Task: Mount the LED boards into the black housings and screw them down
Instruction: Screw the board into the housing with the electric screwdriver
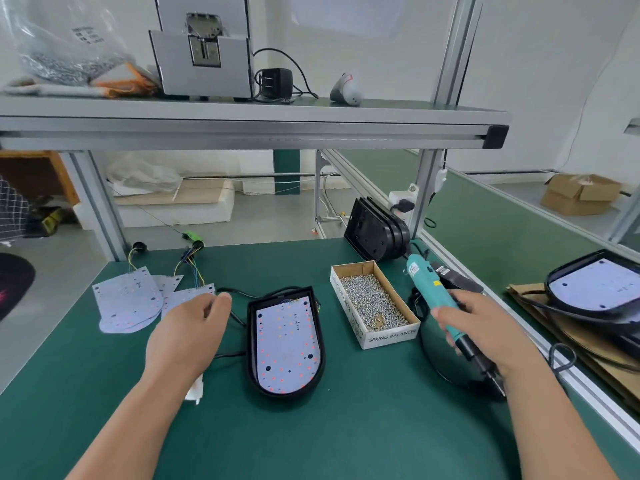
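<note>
Near the housing's [251, 344] left edge, left hand [188, 336] hovers.

LED board [286, 344] in black housing [252, 344]; left hand [188, 327] beside it, screwdriver [427, 285] in right hand [485, 327]

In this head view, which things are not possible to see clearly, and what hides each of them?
All in the head view:
1. Bit of the screwdriver: blurred and partly behind the right hand; whether it carries a screw cannot be told.
2. The left hand: its own back hides whether the fingers hold anything.
3. Holes of the board: too small to show whether screws are in.
4. The far right housing: cut off by the picture's edge.
</note>
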{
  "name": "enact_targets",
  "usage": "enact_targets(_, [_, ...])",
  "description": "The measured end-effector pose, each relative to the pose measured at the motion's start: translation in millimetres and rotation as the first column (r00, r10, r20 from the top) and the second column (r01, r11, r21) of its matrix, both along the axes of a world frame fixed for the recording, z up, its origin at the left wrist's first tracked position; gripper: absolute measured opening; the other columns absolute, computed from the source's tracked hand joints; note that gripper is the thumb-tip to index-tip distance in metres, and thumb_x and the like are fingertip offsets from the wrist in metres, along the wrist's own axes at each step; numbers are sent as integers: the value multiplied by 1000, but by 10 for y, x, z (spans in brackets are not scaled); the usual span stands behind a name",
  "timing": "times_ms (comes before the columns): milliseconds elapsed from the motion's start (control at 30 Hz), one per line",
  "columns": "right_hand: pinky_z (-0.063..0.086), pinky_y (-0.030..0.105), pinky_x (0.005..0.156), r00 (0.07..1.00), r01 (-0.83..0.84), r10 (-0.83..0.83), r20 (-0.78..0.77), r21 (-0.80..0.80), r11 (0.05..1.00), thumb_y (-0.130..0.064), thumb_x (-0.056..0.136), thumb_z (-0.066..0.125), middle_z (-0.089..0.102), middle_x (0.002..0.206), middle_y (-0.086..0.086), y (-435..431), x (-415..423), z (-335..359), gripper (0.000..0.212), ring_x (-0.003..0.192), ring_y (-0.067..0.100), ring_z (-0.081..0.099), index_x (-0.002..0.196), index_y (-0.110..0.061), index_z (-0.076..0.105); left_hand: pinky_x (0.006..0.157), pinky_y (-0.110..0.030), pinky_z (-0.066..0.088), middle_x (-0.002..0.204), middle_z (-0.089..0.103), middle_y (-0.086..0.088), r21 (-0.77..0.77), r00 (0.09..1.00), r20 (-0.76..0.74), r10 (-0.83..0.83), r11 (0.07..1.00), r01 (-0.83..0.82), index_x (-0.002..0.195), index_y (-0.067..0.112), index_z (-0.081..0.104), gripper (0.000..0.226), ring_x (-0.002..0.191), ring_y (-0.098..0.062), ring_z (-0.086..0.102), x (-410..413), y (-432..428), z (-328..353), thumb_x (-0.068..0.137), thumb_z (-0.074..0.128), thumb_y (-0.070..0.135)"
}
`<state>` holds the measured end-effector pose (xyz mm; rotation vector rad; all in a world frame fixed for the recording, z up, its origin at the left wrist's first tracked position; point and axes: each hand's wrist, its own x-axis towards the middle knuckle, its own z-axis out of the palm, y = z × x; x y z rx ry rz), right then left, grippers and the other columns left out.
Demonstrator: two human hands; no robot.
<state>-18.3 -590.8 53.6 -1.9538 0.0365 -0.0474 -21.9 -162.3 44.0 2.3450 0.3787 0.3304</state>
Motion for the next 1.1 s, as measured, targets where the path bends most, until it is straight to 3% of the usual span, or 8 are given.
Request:
enact_targets(167, [49, 31, 46, 999, -31, 16, 49, 335, 942, -34, 75, 84, 62, 77, 15, 84, -11, -8, 31, 56, 24, 55, 86, -9, 71, 53, -29, 32, 51, 41, 7, 35, 997, 76, 16, 999, -18, 71, 23, 45, 38, 48, -17, 30, -45, -31, 48, 95, 40, 53])
enact_targets(267, [51, 29, 44, 998, -44, 19, 53, 515, 856, -20, 80, 83, 62, 80, 16, 187, 12, -24, 25, 55, 22, 57, 96, -6, 69, 57, -28, 41, 66, 60, 15, 88, 966, 254, -40, 996, 18, 81, 38, 63, 22, 60, -9, 54, -71, -123, 69, 101, 53, 41])
enact_targets(367, [52, 30, 45, 997, -71, 47, 54, 618, 783, -15, 80, 76, 63, 79, 15, 288, 34, -33, 27, 56, 21, 57, 99, -4, 60, 66, -34, 48, 80, 63, 17, 176, 887, 411, -212, 973, 151, 97, 32, 73, 14, 77, -7, 57, -111, -346, 116, 102, 60, 31])
enact_targets(533, [50, 29, 46, 998, -59, 39, 44, 707, 705, -22, 81, 72, 59, 77, 8, 417, 57, -56, 29, 55, 19, 55, 100, -8, 56, 73, -37, 53, 87, 67, 9, 411, 763, 395, -512, 841, 351, 99, 24, 76, 17, 86, -20, 61, -214, -843, 149, 98, 59, 29])
enact_targets(667, [43, 25, 42, 1000, -21, 0, 28, 740, 672, -41, 87, 75, 53, 70, 2, 444, 84, -77, 33, 51, 15, 48, 96, -15, 58, 87, -34, 49, 99, 66, 9, 481, 722, 197, -664, 707, 519, 108, 29, 71, 21, 99, -17, 59, -192, -1230, 160, 107, 50, 34])
enact_targets(800, [44, 23, 43, 998, 7, -52, 33, 772, 635, -37, 90, 71, 54, 70, 1, 434, 91, -82, 26, 51, 13, 50, 95, -15, 59, 93, -41, 49, 111, 68, 3, 559, 739, -1, -674, 613, 559, 112, 25, 67, 25, 108, -23, 58, -55, -1673, 211, 109, 42, 31])
enact_targets(933, [49, 25, 47, 994, 16, -93, 55, 775, 631, -30, 85, 74, 62, 76, 5, 403, 99, -99, 26, 57, 16, 57, 96, -14, 57, 71, -37, 42, 90, 65, -2, 624, 793, -171, -584, 558, 546, 91, 19, 62, 11, 96, -30, 61, 184, -2088, 360, 96, 57, 11])
enact_targets(1100, [43, 22, 44, 992, 51, -121, 25, 807, 588, -23, 96, 67, 60, 77, 6, 318, 153, -170, 16, 55, 13, 51, 100, -18, 52, 71, -34, 38, 65, 48, 1, 663, 788, -326, -522, 468, 584, 66, 19, 47, 32, 77, -27, 53, 418, -2258, 323, 86, 63, 0])
